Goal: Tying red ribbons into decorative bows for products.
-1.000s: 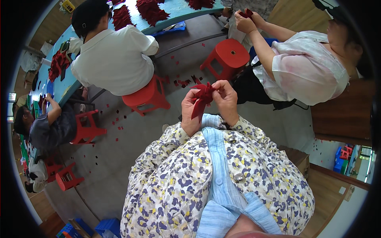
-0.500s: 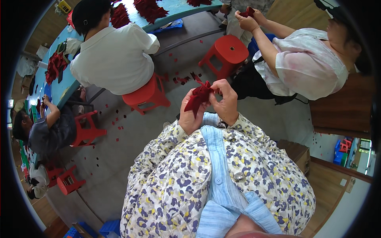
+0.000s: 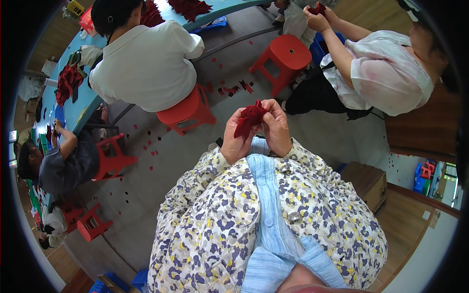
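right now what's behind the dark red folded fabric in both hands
Behind the dark red folded fabric, parts of the left hand show, and grey floor beyond its upper tip. Its underside and any finger surfaces it overlaps are covered.

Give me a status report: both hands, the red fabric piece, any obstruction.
Left hand and right hand gripping red fabric piece. Piece partly finger-covered. No obstruction visible.

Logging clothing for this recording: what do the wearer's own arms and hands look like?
Long off-white sleeves, patterned with purple-grey and yellow blotches, cover the arms. The left hand and right hand are bare, with no gloves.
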`<state>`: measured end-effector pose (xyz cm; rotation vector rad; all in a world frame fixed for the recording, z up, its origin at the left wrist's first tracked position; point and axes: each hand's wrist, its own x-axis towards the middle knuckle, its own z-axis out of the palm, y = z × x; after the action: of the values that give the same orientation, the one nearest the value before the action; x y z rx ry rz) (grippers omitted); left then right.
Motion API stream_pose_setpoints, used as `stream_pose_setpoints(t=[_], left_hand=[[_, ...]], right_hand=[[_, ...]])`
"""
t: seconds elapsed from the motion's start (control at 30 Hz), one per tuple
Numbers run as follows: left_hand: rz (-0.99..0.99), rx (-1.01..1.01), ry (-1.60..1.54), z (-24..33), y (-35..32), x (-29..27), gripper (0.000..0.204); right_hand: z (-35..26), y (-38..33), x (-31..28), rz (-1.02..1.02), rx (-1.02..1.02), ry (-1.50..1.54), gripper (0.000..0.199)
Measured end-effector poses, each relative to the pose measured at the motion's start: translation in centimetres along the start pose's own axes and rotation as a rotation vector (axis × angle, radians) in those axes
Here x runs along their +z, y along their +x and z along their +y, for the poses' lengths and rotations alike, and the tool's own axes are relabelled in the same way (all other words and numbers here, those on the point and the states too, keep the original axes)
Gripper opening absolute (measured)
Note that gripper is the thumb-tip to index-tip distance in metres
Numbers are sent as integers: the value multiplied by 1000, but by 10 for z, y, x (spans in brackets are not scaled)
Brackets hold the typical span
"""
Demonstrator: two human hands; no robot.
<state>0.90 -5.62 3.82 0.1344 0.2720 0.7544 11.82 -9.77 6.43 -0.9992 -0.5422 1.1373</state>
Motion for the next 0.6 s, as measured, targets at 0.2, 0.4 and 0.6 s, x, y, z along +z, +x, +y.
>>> stream_pose_setpoints(t=[0.2, 0.4, 0.6], left_hand=[[-33, 55, 60, -6, 7, 2, 19], [-145, 21, 126, -5, 21, -2, 25], [-135, -30, 107, -7, 26, 2, 24]], right_hand=[[-21, 16, -18, 9, -833, -1149, 21], [-17, 14, -16, 132, -169, -441, 17], [-15, 13, -14, 133, -50, -72, 9]])
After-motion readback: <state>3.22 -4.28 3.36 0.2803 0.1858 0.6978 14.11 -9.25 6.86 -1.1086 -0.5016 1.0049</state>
